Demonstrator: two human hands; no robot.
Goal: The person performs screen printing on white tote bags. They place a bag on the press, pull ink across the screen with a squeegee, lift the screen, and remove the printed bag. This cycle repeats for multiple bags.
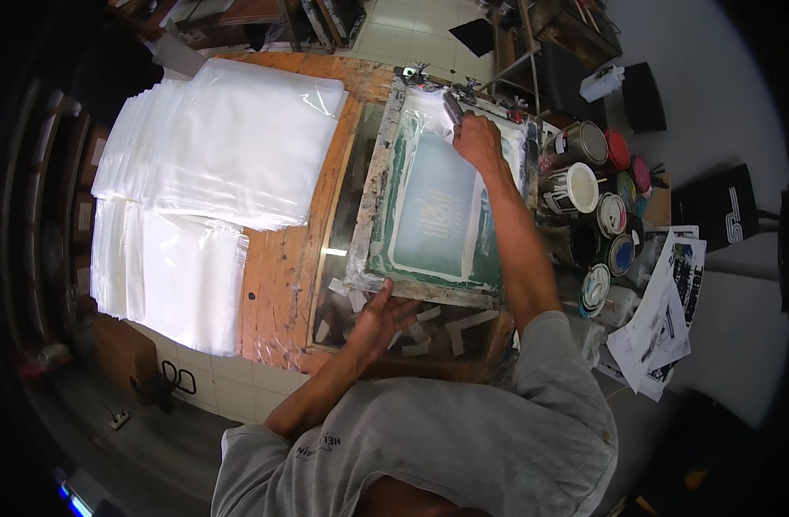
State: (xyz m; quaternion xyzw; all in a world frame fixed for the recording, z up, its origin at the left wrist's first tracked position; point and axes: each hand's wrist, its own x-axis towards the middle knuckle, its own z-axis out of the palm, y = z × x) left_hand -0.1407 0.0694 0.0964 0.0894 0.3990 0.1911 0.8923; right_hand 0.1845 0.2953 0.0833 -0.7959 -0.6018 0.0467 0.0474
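A screen printing frame point(379, 207) with green-edged mesh lies on a glass-topped work surface, its far end at the hinge clamps point(416, 72). White ink lines the mesh border and pools at the far end. My right hand point(479, 140) is closed around a squeegee point(452, 109) at that far end, above the mesh. At the near left corner of the frame is my left hand point(384, 320), fingers stretched out and apart. Its thumb points up against the frame's near edge; the hand does not visibly grip it.
Stacks of clear plastic sheets or bags point(248, 138) cover much of the wooden table point(278, 276) at left. Several ink cans point(582, 143) crowd the frame's right side. Printed papers point(648, 323) lie nearer on the right. White tape strips point(420, 332) show beneath the glass.
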